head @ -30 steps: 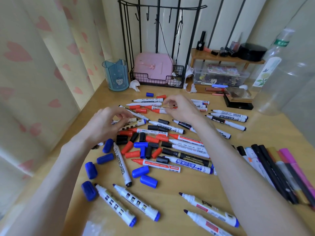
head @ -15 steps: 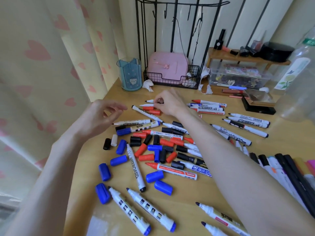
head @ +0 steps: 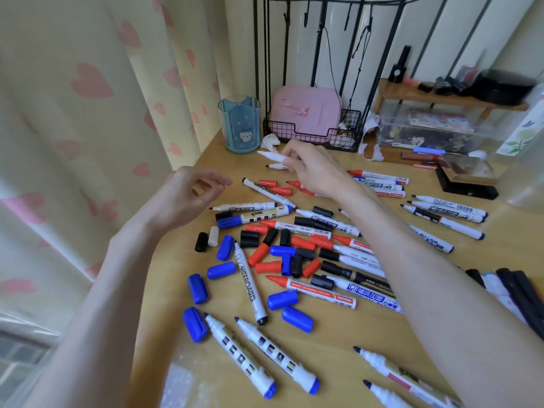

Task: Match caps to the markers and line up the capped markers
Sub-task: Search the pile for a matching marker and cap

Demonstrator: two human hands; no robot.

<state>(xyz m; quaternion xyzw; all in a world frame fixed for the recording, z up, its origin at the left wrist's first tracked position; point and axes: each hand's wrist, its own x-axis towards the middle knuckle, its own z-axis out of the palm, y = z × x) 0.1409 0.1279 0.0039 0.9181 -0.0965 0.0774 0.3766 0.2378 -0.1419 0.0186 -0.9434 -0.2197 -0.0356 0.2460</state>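
Field notes, capping of markers.

A white marker (head: 272, 156) was held near the far edge of the counter (head: 338, 334). It was pinched at the barrel by the fingers of the right hand (head: 315, 169), its pale end pointed toward the far left corner. A second marker (head: 278, 166), dark-tipped and uncapped, was seen just beneath it at the same fingers. Whether it was gripped too or lay on the counter could not be told. The left hand (head: 188, 195) was held above the counter near the left edge, fingers loosely curled, nothing in it.

Uncapped markers (head: 321, 293) were heaped across the middle of the counter. Loose blue caps (head: 282, 299), red caps (head: 268, 267) and black caps (head: 249, 238) were scattered among the barrels and to their left. More barrels were laid along the near edge and toward the right edge.

Handling, as judged: barrels taken to be light, stiff, smooth plastic, round and apt to roll. They are best taken at mid-barrel, clear of the inked tip. Caps were judged small and slippery, to be pinched by the sides and pressed straight on.

At the far edge a blue pen cup (head: 240, 128) was noted, and beside it a wire rack (head: 312, 136) with a pink case (head: 306, 113) stood in it.
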